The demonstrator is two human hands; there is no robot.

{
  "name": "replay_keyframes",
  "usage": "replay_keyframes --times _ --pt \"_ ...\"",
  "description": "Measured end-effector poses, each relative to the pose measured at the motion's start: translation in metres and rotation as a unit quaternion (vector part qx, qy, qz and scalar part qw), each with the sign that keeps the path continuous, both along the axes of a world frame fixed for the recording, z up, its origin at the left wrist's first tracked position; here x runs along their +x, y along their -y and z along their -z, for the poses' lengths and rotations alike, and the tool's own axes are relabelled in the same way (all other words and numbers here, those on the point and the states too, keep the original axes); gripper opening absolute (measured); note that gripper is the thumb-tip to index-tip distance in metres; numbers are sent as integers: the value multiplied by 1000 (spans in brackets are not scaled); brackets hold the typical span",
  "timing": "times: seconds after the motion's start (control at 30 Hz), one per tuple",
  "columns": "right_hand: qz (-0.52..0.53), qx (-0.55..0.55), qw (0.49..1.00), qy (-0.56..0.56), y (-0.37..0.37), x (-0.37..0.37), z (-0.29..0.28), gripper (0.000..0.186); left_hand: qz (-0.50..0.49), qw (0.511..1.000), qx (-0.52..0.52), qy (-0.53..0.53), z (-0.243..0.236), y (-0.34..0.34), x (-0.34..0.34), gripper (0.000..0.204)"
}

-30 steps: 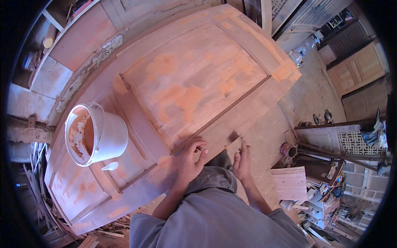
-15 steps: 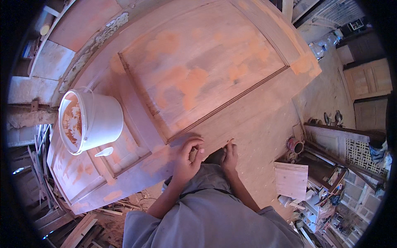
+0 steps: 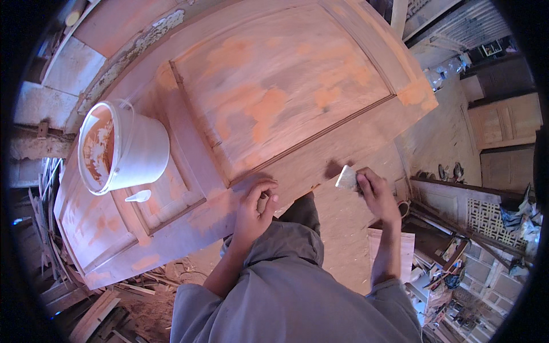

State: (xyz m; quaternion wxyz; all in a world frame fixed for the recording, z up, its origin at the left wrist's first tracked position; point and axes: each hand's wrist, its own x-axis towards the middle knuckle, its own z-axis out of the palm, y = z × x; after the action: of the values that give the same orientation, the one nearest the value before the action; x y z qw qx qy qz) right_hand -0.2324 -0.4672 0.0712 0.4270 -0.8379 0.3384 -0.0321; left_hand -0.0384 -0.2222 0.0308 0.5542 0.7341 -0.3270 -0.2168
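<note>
A large wooden door point(image 3: 337, 137) with framed panels lies before me, patched with orange filler. Over its near edge, my left hand point(image 3: 257, 207) hovers or rests with loosely curled fingers, thumb apart and nothing visible between them. Off the door's edge to the right, my right hand point(image 3: 376, 191) grips a putty knife point(image 3: 346, 178), its pale flat blade pointing left toward the door; the handle is hidden in my fingers. A white bucket point(image 3: 140, 151) smeared inside with orange filler is on the left part of the door. Beside it lies a small white plastic piece point(image 3: 138, 196).
Wood scraps point(image 3: 100, 314) are heaped at the lower left. On the right are a pale board point(image 3: 407, 251), a patterned lattice block point(image 3: 495, 219) and cluttered offcuts. Clear plastic bottles point(image 3: 443, 73) stand at the far right, near panelled wooden doors point(image 3: 506, 121).
My right hand has moved right and up from near my lap, and the putty knife now shows in it. My left hand stays nearly in place. The view has shifted slightly.
</note>
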Motion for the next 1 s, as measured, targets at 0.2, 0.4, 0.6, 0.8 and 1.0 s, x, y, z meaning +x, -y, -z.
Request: replay_keyframes --times 0.2,0.4,0.6,0.8,1.0 --pt "-214 -298 925 -100 16 60 -25 24 -98 994 -54 -1 -12 -48 1 21" --pt "-308 -310 888 -146 -20 82 -20 29 -383 921 -68 -13 1 -155 19 22" --pt "-352 -277 894 -7 -68 98 -6 30 -547 831 38 96 -1 -249 42 23" --pt "-347 -146 926 -28 -117 147 -35 26 -560 807 58 176 31 -280 54 20" --pt "-250 -11 955 157 -162 233 -105 14 -613 783 61 88 24 -258 72 20"
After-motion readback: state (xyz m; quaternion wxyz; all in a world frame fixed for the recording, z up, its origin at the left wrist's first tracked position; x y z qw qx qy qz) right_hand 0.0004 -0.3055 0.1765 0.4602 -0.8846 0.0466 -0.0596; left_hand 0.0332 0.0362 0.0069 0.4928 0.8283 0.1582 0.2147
